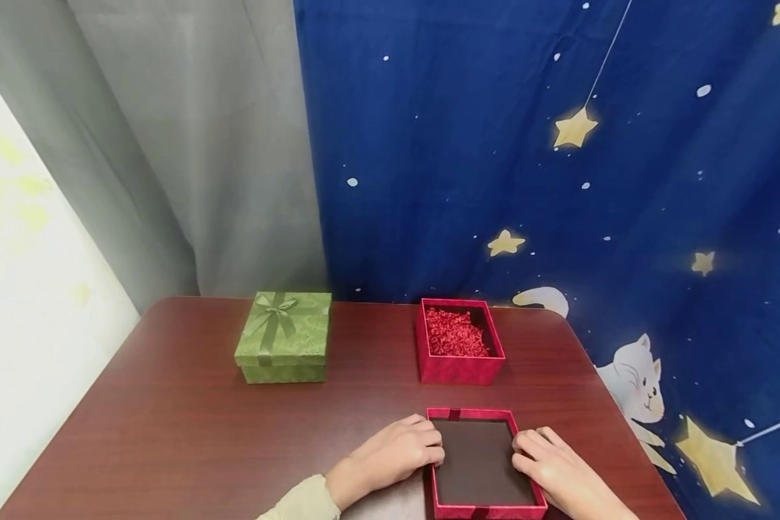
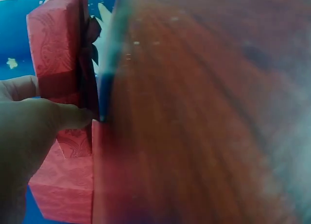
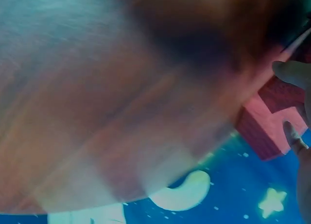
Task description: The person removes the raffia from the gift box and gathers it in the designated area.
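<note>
A red gift-box lid (image 1: 484, 462), its dark inside facing me, is at the near right of the table between both hands. My left hand (image 1: 399, 451) grips its left rim, fingers over the edge. On the opposite rim, my right hand (image 1: 555, 466) holds with curled fingers. The left wrist view shows thumb and finger pinching the lid (image 2: 53, 54), whose outer face bears a dark ribbon bow (image 2: 90, 44). Behind the lid stands the open red box (image 1: 461, 370), filled with red shredded paper (image 1: 455, 334). The right wrist view catches the right fingers (image 3: 294, 73) only at its edge.
A closed green gift box (image 1: 284, 339) with a ribbon bow sits at the far left of the reddish-brown table (image 1: 188, 426). Past the table's back edge hang a grey curtain (image 1: 234, 144) and a blue star-patterned curtain (image 1: 442, 144).
</note>
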A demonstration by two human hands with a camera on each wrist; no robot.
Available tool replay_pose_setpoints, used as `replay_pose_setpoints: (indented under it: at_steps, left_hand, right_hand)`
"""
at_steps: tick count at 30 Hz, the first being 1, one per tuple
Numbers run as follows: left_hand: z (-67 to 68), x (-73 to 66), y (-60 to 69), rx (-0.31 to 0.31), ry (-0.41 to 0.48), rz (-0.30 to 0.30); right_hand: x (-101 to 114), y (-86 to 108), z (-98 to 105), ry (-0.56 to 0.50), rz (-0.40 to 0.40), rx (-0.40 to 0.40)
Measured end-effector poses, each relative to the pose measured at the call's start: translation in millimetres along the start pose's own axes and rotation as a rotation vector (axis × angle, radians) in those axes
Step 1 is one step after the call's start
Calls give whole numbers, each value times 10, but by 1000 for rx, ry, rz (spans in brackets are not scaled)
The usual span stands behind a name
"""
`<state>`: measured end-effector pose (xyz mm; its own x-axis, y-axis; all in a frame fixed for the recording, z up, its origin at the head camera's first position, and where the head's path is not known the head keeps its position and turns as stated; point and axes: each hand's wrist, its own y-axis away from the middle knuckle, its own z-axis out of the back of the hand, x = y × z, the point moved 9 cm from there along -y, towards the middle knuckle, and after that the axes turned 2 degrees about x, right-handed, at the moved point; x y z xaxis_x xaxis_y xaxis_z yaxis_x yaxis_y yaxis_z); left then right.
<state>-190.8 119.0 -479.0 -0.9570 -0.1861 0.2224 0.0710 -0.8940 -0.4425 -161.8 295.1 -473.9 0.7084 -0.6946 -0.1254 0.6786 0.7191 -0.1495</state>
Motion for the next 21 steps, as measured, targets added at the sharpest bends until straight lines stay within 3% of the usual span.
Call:
replay_pose_setpoints:
  at_steps: [5,10,14,17,21]
  left_hand:
    - [-92,-20,18,51,-22,5]
    - [-112,-42,11,77,-28,2]
    - [-34,-12,53,71,58,23]
    - [93,210,103,46,153,144]
    - [208,773,109,-53,269,451]
  right_hand:
    - [-23,1,-220,3,0,67]
    - [36,24,-222,33,50,14]
    - [86,48,-139,29,68,-50]
    - [61,30,42,33,66,-200]
    - [-158,-173,309,2,-7,-376]
